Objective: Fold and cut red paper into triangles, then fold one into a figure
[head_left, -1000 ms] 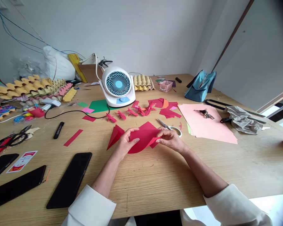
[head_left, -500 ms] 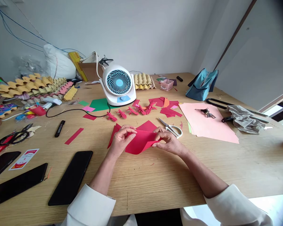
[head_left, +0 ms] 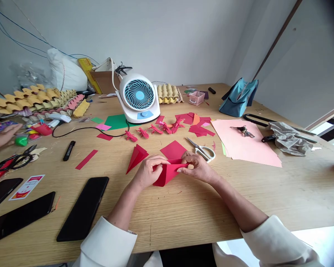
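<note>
Both of my hands hold one sheet of red paper point(head_left: 169, 174) just above the table, its lower part bent over toward me. My left hand point(head_left: 149, 170) pinches the paper's left side. At the other side, my right hand point(head_left: 197, 167) grips the edge between thumb and fingers. Behind the sheet lies a flat red paper square point(head_left: 173, 150). Left of my left hand rests a folded red paper triangle point(head_left: 137, 157). White-handled scissors point(head_left: 204, 152) lie beyond my right hand. Several folded red paper figures point(head_left: 156, 129) stand in a row farther back.
A white fan point(head_left: 139, 97) stands at the back, its black cord running left. Pink sheets point(head_left: 247, 142) with keys lie right. Phones point(head_left: 83, 209), a black marker point(head_left: 69, 150) and black scissors point(head_left: 15, 160) lie left. Another person's hand point(head_left: 6, 135) reaches in at the left edge.
The red sheet has been bent further and brought slightly toward me, with my left hand shifted right and down. The folded triangle shows more fully. The other person's hand has come further in.
</note>
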The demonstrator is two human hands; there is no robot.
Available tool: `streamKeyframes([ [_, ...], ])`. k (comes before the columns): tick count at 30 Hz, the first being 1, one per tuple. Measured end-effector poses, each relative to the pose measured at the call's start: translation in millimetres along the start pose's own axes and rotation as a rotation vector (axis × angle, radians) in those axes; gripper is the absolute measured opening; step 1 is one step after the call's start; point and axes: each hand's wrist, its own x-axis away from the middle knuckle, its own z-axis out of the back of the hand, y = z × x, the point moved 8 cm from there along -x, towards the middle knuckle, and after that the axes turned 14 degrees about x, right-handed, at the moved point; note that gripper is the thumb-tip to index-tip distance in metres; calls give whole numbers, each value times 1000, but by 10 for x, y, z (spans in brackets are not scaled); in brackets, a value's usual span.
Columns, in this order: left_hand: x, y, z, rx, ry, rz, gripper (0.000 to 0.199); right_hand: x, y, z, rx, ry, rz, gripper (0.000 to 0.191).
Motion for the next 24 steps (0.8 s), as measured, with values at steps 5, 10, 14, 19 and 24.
streamKeyframes([
  [5, 9, 129, -26, -55, 5, -44, 17, 8, -57, 21, 43, 18, 15, 35],
  [10, 10, 102, 8, -8, 124, -56, 10, 17, -60, 30, 50, 41, 2, 34],
  [14, 8, 57, 26, 34, 147, -21, 12, 20, -70, 71, 34, 46, -9, 32],
  [19, 10, 54, 71, 34, 195, -19, 13, 17, -98, 161, 55, 64, -23, 30],
  [24, 18, 74, 114, 20, 256, -36, 11, 22, -14, 210, 74, 127, -52, 29],
])
